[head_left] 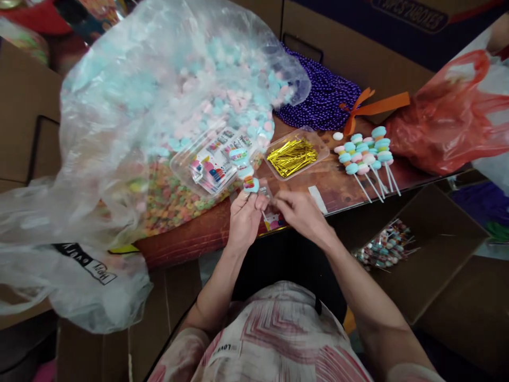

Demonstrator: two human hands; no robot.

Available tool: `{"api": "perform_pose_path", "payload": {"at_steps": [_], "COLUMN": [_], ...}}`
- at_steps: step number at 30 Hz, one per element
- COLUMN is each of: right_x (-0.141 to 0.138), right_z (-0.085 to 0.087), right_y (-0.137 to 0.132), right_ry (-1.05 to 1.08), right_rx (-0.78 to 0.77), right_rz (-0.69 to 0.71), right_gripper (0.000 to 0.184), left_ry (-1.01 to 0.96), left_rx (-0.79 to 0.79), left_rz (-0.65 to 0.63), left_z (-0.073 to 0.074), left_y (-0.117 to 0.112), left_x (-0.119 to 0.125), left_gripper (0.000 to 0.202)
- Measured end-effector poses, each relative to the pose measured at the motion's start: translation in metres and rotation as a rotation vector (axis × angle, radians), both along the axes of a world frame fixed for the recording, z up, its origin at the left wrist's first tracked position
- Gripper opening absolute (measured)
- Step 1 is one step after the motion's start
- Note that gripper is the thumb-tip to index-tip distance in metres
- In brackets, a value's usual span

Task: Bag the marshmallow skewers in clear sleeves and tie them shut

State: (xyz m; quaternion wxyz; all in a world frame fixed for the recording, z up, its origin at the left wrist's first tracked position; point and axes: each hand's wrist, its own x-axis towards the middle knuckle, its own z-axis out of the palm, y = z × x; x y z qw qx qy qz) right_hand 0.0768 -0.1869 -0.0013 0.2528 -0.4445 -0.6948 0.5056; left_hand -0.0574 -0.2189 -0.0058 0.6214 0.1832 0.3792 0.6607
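Observation:
My left hand (244, 216) is closed around the lower part of a candy skewer (250, 184), a stack of pale blue marshmallows and colourful gummies that points away from me. Its white stick shows below the fingers, and a clear printed wrapper seems to cover the candy. Close beside it, my right hand (299, 210) pinches near the stick; whatever is between those fingertips is too small to make out. A printed plastic bag (274, 220) lies under the hands at the table edge. Just beyond are a tub of printed bags (217, 164) and a tub of gold twist ties (292, 156).
Big clear bags of marshmallows (222, 106) and gummy rings (178, 204) fill the left. Unwrapped candy skewers (368, 151) lie at right, near purple beads (318, 87) and a red plastic bag (449, 122). Below, a cardboard box (433, 249) holds wrapped skewers (385, 246).

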Motion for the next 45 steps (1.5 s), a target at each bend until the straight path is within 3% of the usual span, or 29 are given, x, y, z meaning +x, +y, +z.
{"api": "perform_pose_path", "payload": {"at_steps": [3, 5, 8, 11, 17, 21, 26, 31, 39, 45], "right_x": [0.009, 0.012, 0.011, 0.006, -0.001, 0.001, -0.004, -0.014, -0.005, 0.000], "right_z": [-0.002, -0.011, -0.028, -0.041, -0.043, -0.032, -0.016, -0.014, -0.019, -0.032], "right_y": [0.040, 0.073, 0.116, 0.136, 0.131, 0.127, 0.118, 0.114, 0.117, 0.121], "right_ry": [-0.343, -0.501, -0.636, -0.720, -0.811, -0.828, -0.868, -0.963, -0.789, -0.348], "right_rx": [0.438, 0.592, 0.667, 0.647, 0.561, 0.558, 0.554, 0.456, 0.407, 0.471], "right_rz": [-0.132, -0.177, -0.139, -0.074, -0.070, -0.041, 0.109, 0.097, -0.102, -0.128], "right_gripper": [0.023, 0.021, 0.015, 0.015, 0.027, 0.028, 0.023, 0.030, 0.030, 0.024], "left_ry": [0.006, -0.011, -0.075, -0.169, -0.128, -0.088, -0.085, -0.058, -0.030, 0.006], "left_rx": [-0.039, -0.082, -0.133, -0.163, -0.120, -0.083, -0.042, -0.046, -0.071, -0.086], "left_rz": [0.070, 0.035, -0.031, -0.111, -0.106, -0.066, 0.016, 0.081, 0.088, 0.165], "left_z": [-0.006, -0.010, -0.013, -0.013, -0.014, -0.017, -0.022, -0.026, -0.023, -0.029], "left_y": [0.004, 0.004, 0.003, 0.004, 0.007, 0.008, 0.010, 0.012, 0.017, 0.019], "left_x": [-0.004, -0.005, -0.007, -0.009, -0.010, -0.008, -0.004, -0.002, -0.002, 0.000], "left_gripper": [0.008, 0.007, 0.009, 0.019, 0.011, 0.023, 0.037, 0.034, 0.029, 0.022]}}
